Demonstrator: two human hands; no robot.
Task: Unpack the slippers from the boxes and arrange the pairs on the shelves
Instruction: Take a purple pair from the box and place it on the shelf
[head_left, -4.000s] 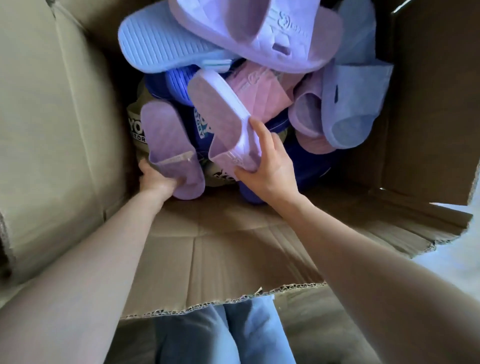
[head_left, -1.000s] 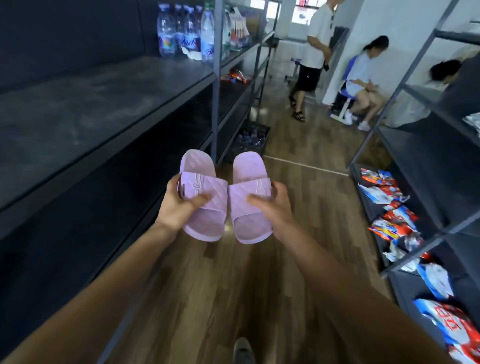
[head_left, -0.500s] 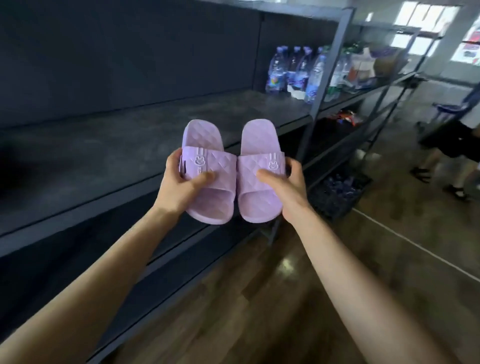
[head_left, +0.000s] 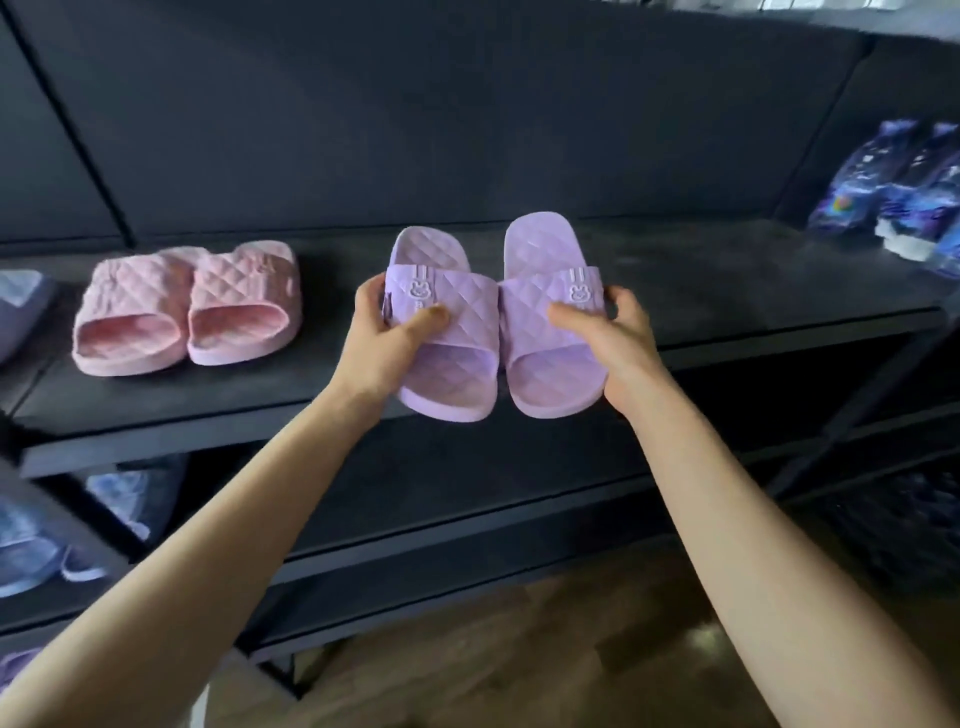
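The left hand (head_left: 382, 338) grips one lilac quilted rubber slipper (head_left: 452, 374) and the right hand (head_left: 621, 338) grips its mate (head_left: 550, 374), fingers (head_left: 423, 318) curled round the straps. Both slippers hover side by side over the front edge of the dark shelf (head_left: 727, 291), right of a pink quilted pair (head_left: 187, 312). If they are released this far forward, the near ends may overhang and the slippers tip off

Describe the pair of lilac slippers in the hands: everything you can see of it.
The lilac slippers are a matched pair of open-toe slides, seemingly soft moulded foam, diamond-quilted on strap and footbed, each strap with a raised rabbit badge. They are held side by side, inner edges touching, toes toward the person, over the front edge of the dark shelf; whether they rest on it is unclear. The left hand grips one, the right hand the other, thumbs on the straps.
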